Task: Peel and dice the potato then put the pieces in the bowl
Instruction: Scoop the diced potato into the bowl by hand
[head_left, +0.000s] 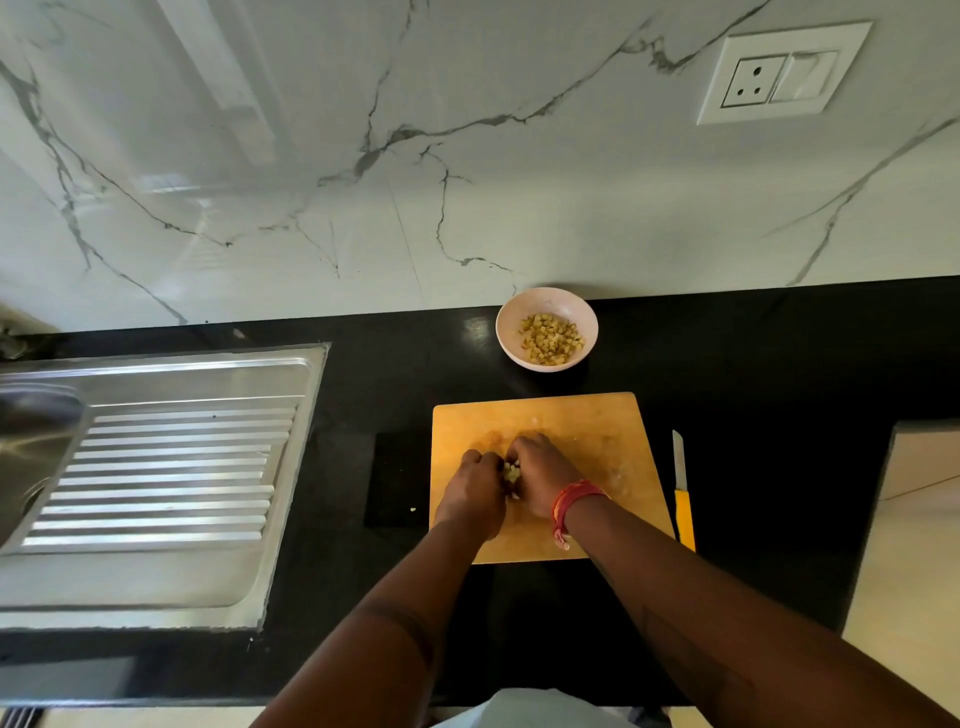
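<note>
A wooden cutting board (597, 426) lies on the black counter. My left hand (475, 488) and my right hand (540, 467) are cupped together on the board, closed around a small heap of pale diced potato pieces (511, 473) that shows between them. Beyond the board stands a pale pink bowl (524, 304) holding several yellow potato cubes (551, 339). A knife (681, 488) with a yellow handle lies on the counter just right of the board, touched by neither hand.
A steel sink with a ribbed drainboard (171, 467) fills the left side. A marble backsplash rises behind the counter, with a wall socket (779, 73) at the upper right. The counter's right edge (883, 467) drops to the floor.
</note>
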